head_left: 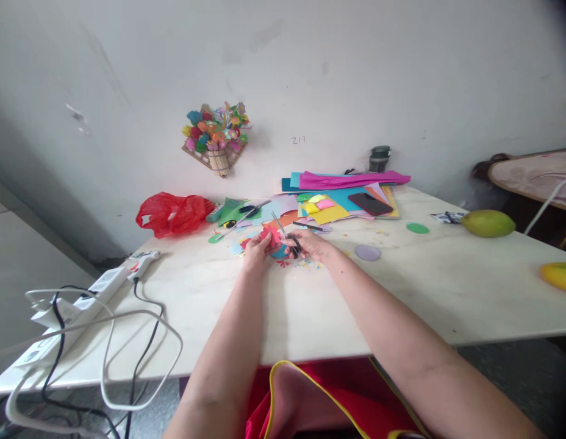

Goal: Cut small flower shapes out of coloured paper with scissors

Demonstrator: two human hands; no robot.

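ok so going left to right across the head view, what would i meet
White power strip → red plastic bag → left hand → right hand → lilac paper circle → green paper circle → green fruit → yellow fruit.

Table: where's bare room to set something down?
Bare table lies between the right forearm and the yellow fruit, and between the left forearm and the white cord. Crowded: paper scraps around the left hand and right hand, paper sheets and a phone behind.
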